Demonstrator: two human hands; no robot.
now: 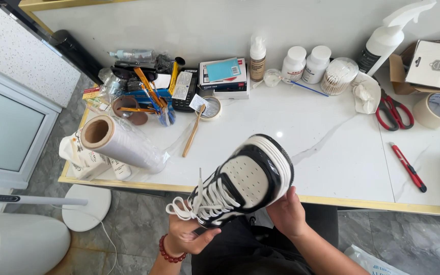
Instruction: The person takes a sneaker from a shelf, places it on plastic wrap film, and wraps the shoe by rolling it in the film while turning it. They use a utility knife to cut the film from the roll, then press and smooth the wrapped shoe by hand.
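While both hands clamp it, right hand [287, 213] underneath and left hand [189, 235] at the laces, the sneaker [243, 182] looks light, its sole stiff, its upper soft

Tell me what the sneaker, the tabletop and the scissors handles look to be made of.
Sneaker: smooth black and white leather-like panels with a slight sheen, perforated toe, ribbed rubbery sole; real or synthetic is unclear. Tabletop: glossy white with grey veins, marble or a marble-look surface. Scissors: red handles, smooth like plastic.

bare forearms, no sleeves, dark red round-bead bracelet [168, 253] on the left wrist, black trousers [230, 249] on the lap
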